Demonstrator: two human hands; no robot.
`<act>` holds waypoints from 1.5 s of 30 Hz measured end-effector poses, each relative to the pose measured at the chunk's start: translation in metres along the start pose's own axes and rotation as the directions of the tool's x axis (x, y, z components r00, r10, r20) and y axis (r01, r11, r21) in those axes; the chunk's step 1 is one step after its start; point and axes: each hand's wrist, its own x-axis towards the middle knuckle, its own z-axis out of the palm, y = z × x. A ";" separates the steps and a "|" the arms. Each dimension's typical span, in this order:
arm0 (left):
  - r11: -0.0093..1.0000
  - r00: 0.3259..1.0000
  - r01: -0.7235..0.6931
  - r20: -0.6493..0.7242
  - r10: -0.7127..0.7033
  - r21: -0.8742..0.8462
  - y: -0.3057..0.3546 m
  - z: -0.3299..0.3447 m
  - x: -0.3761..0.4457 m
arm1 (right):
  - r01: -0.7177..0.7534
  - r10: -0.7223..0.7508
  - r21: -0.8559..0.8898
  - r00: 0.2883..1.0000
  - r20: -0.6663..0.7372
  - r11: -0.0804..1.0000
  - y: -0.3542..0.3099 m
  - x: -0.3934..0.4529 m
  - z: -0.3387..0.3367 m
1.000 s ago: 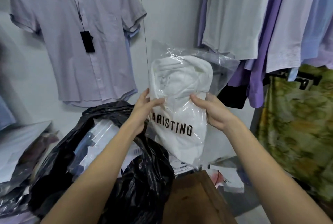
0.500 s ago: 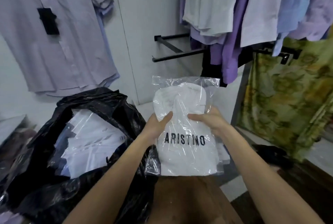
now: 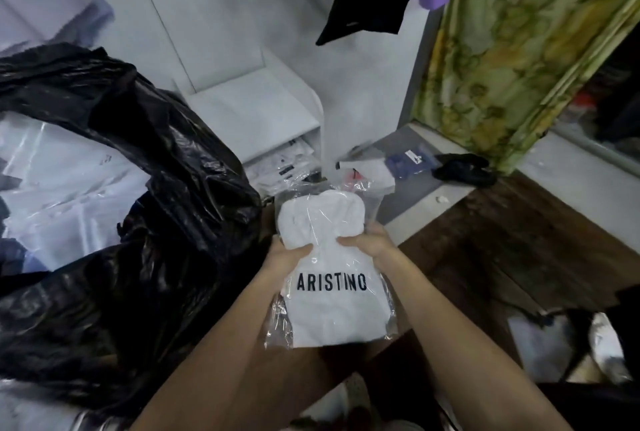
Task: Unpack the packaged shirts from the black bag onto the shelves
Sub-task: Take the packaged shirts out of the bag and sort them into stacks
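Shirts in clear packets (image 3: 69, 184) fill the open black bag (image 3: 166, 222) at left, while beside it the left hand (image 3: 285, 254) and right hand (image 3: 372, 243) each grip, fingers curled, one white ARISTINO packaged shirt (image 3: 329, 257) held before the white shelf (image 3: 263, 119).

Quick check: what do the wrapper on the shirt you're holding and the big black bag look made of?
Wrapper: thin clear plastic film, judging by glare streaks and crinkles over the white shirt. Black bag: thin glossy plastic sheeting, likely polythene; it creases sharply and shines.
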 end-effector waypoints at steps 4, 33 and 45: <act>0.999 0.999 0.013 -0.046 -0.011 0.038 -0.027 0.001 0.011 | -0.038 0.034 -0.057 0.997 -0.074 0.998 0.026 0.002 0.000; 0.806 0.607 -0.544 -0.553 0.571 0.235 0.148 -0.293 -0.211 | 0.763 -0.701 0.175 0.445 0.556 0.623 -0.215 -0.201 0.309; 0.902 0.835 -0.170 -0.429 0.346 0.396 0.128 -0.311 -0.144 | 0.737 -0.469 -0.176 0.576 0.669 0.653 -0.192 -0.162 0.325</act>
